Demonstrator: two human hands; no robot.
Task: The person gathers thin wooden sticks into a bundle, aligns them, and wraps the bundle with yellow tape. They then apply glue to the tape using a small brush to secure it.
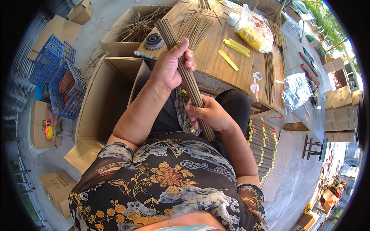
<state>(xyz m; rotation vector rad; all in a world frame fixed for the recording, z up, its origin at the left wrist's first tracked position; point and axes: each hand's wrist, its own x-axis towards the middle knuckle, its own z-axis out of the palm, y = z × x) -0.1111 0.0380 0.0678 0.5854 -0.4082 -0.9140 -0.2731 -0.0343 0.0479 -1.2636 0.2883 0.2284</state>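
Note:
A thick bundle of brown incense sticks [187,81] slants across my lap toward the table. Near its upper part, my left hand [171,65] is wrapped round it with the thumb laid along the sticks. Lower down, my right hand [211,114] grips the bundle close to its bottom end. Just beyond the left hand, loose sticks [197,29] lie fanned out on the wooden table [208,52]. Yellow paper strips [228,60] rest on the tabletop, right of the bundle.
An open cardboard box [106,100] stands at my left. Behind it, another box holds tangled sticks [144,23]. A plastic bag [254,29], a dark coiled disc [154,41] and a stick row [269,77] occupy the table. Yellow-banded bundles [262,150] lie at right; blue crates [69,88] stand far left.

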